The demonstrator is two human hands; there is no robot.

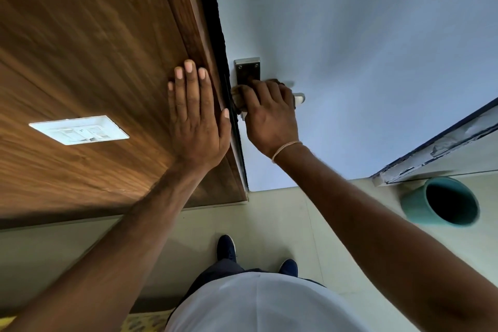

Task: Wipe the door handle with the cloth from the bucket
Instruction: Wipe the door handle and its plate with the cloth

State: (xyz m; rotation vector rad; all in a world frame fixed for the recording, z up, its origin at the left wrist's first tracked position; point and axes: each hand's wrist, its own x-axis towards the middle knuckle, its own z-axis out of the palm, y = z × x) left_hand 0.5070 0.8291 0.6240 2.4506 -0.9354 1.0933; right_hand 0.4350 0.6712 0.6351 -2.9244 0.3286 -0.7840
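A metal door handle (299, 98) with a steel backplate sits on the pale door (350, 35); only the lever's tip and the plate's top show. My right hand (269, 113) is closed over the lever, pressing a light cloth (236, 93) against it; a strip of cloth shows at the hand's left edge. My left hand (195, 116) lies flat with fingers spread on the wooden frame (188, 21) beside the door's edge. A teal bucket (439, 201) stands on the floor at the lower right, its inside dark.
A wooden wall panel (67, 48) with a white switch plate (79, 129) fills the left. A second frame or sill (442, 143) runs at the right above the bucket. My feet in dark shoes (226, 246) stand on the pale tiled floor (283, 224).
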